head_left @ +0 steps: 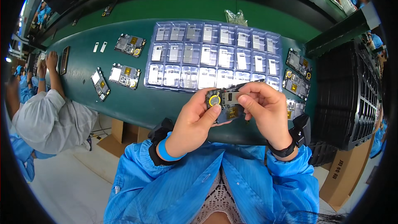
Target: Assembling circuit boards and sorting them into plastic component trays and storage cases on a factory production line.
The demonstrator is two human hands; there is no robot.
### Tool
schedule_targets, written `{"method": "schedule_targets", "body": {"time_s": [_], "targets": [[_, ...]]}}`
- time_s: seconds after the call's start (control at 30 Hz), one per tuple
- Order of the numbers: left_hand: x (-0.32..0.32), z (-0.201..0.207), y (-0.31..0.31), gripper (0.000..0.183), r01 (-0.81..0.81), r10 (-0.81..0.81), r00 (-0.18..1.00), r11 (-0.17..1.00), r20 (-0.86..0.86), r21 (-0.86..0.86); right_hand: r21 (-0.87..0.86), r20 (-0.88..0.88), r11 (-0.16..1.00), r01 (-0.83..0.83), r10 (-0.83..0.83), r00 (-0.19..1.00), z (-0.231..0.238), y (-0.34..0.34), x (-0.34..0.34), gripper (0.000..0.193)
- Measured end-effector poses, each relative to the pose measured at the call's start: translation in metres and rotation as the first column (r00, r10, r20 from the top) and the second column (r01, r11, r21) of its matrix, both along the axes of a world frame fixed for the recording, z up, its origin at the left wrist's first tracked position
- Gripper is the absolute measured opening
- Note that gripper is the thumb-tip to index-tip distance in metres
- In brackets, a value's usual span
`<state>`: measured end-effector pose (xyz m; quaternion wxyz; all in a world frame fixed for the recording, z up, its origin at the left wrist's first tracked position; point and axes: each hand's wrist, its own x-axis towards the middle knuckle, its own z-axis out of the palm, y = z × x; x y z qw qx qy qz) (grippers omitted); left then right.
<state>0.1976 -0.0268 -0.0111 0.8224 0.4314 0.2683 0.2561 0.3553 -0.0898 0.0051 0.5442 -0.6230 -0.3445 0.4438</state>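
Note:
My left hand [191, 118] grips a dark circuit board [233, 114] by its left end, just in front of the tray. The thumb presses near a round part with a yellow ring [214, 100]. On the board's upper middle lies a small silver metal plate [229, 98] with a dark slot. My right hand [265, 107] pinches the plate's right end between thumb and forefinger; its other fingers are curled. Whether the plate sits flat on the board cannot be made out. Behind my hands stands a clear plastic tray [146, 82] with silver plates in its compartments.
Several circuit boards [124, 76] lie left of the tray, more boards [296, 84] at its right. Two thin silver strips [100, 47] and a phone [64, 60] lie farther left. A clear plastic bag [236, 18] sits behind. Black crates [338, 95] stand right; a co-worker [54, 116] is at left.

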Motion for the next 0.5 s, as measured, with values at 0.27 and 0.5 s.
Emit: {"method": "schedule_targets", "body": {"time_s": [0.27,0.5], "targets": [[0.0004,0.001,-0.0018,0.033,0.023,-0.022,0.999,0.999,-0.036,0.031,-0.006,0.085,1.0,0.023,-0.022,0.996,0.0019,-0.0019,-0.003,0.01],[0.001,0.0006,-0.0013,0.031,0.028,-0.028,0.999,1.0,-0.017,0.002,-0.024,0.122,0.999,0.023,-0.02,0.992,0.0001,-0.0023,-0.0019,0.009]]}}
